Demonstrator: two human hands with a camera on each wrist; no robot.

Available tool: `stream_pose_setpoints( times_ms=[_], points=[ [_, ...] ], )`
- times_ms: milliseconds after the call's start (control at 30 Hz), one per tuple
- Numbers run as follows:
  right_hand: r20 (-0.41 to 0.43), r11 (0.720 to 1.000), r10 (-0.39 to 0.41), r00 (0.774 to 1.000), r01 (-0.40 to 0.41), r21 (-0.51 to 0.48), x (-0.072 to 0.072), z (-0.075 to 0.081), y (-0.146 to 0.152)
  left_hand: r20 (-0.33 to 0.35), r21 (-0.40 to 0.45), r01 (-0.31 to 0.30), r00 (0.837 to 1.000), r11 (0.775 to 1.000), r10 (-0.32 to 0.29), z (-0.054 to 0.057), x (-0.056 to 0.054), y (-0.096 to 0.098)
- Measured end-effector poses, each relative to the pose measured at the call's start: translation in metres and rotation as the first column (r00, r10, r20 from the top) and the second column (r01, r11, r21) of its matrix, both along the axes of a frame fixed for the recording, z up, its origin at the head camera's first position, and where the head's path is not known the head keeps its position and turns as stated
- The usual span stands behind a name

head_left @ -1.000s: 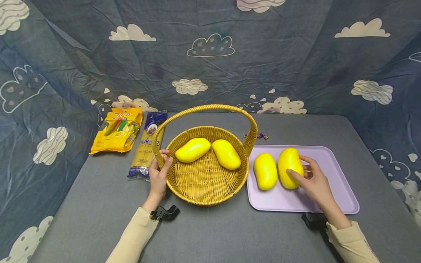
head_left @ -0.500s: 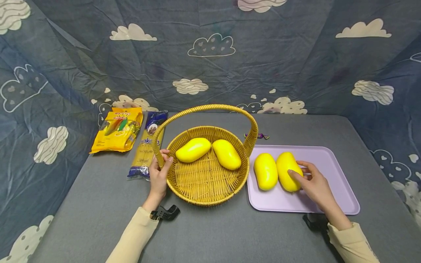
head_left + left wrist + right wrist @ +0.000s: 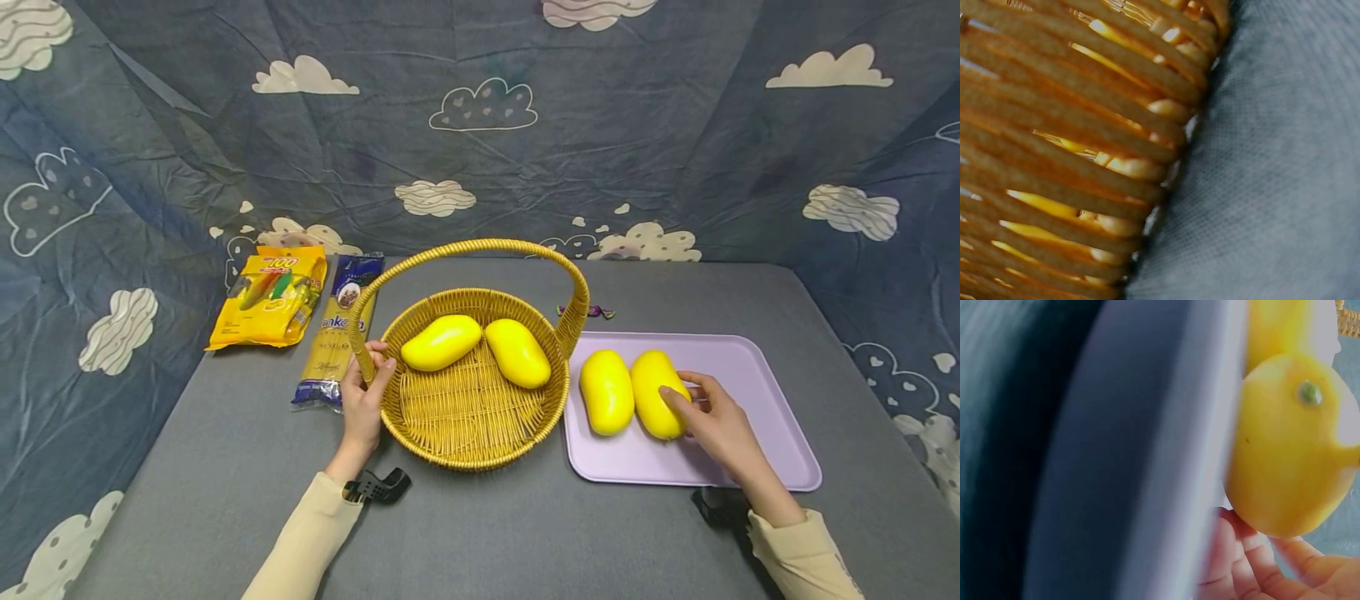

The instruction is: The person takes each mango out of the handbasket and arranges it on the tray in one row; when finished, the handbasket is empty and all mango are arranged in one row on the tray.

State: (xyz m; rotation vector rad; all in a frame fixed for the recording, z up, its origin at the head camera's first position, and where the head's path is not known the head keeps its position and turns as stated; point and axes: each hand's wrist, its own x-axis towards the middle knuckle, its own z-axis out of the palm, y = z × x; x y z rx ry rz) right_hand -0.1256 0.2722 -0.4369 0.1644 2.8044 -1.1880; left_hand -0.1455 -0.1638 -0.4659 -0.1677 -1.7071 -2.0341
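My left hand (image 3: pixel 363 404) grips the left side of a wicker basket (image 3: pixel 472 454), at the foot of its arched handle. Two yellow mangoes lie in the basket, one at the left (image 3: pixel 441 342) and one at the right (image 3: pixel 517 353). The left wrist view is filled by the woven basket wall (image 3: pixel 1072 125). On a lilac tray (image 3: pixel 757 417), two more mangoes lie side by side. My right hand (image 3: pixel 716 421) holds the right-hand mango (image 3: pixel 658 396), thumb on top and fingers along its far right side. The other mango (image 3: pixel 607 392) lies just left of it.
A yellow candy bag (image 3: pixel 266 298) and a pack of spaghetti (image 3: pixel 337 333) lie left of the basket. Behind the tray is a small purple wrapped candy (image 3: pixel 587 311). A cloud-printed cloth (image 3: pixel 480 158) hangs at the back of the grey table (image 3: pixel 525 533).
The right-hand mango has come down onto the tray and slightly nearer to me, beside the other mango, with my right hand still on it. My left hand and the basket have stayed put.
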Motion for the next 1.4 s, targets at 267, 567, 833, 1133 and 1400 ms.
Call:
stream_pose_setpoints(
  times_ms=[267,567,833,1133,1400],
  points=[
    [0.045,0.999,0.041,0.998,-0.042,0.016,0.000,0.002,0.003,0.000,-0.020,-0.007,1.000,1.000,0.007,0.001,0.001,0.000],
    [0.045,0.999,0.039,0.998,-0.040,0.029,0.001,0.003,0.007,0.020,-0.022,-0.003,1.000,1.000,0.004,-0.002,-0.001,0.000],
    [-0.041,0.997,0.049,0.998,-0.047,0.062,0.001,0.004,0.011,0.031,-0.029,-0.008,0.999,1.000,0.009,-0.001,-0.001,0.000],
    [-0.349,0.996,0.082,0.933,-0.060,0.072,0.000,0.007,0.006,0.014,-0.024,-0.015,1.000,1.000,0.015,-0.001,0.000,0.001],
    [-0.573,0.995,0.095,0.814,-0.094,0.031,-0.002,0.017,-0.015,0.030,-0.030,-0.001,1.000,1.000,0.002,0.003,0.002,-0.001]
  ],
)
